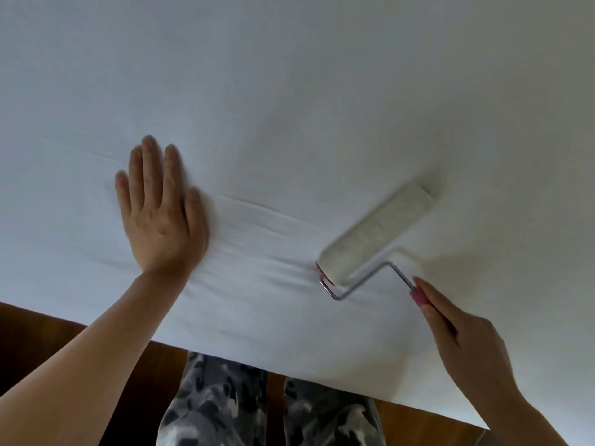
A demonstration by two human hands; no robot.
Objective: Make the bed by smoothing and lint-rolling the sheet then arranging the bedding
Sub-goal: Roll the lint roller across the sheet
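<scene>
white sheet [289, 107] covers the bed, filling most of the view w/ its near edge running diagonally from lower left to lower right. left hand [161, 217] lies flat on the sheet, palm down, fingers straight & close together, holding nothing, just pressing the fabric. soft wrinkles run from beside that hand toward the roller. lint roller [376, 233] sits on the sheet to the right of the left hand, well apart from it; its pale drum is angled up-right, w/ a red end cap at the lower left end (slightly blurred). a bent metal wire frame leads from the drum to a pink handle [418, 297]. right hand [463, 336] grips that handle, fingers curled round it, index finger laid along the top toward the wire. below the bed edge: dark wood floor [64, 342] & the person's legs in grey camo-print trousers [219, 403], standing right against the bed's side. sheet beyond the roller looks smooth.
</scene>
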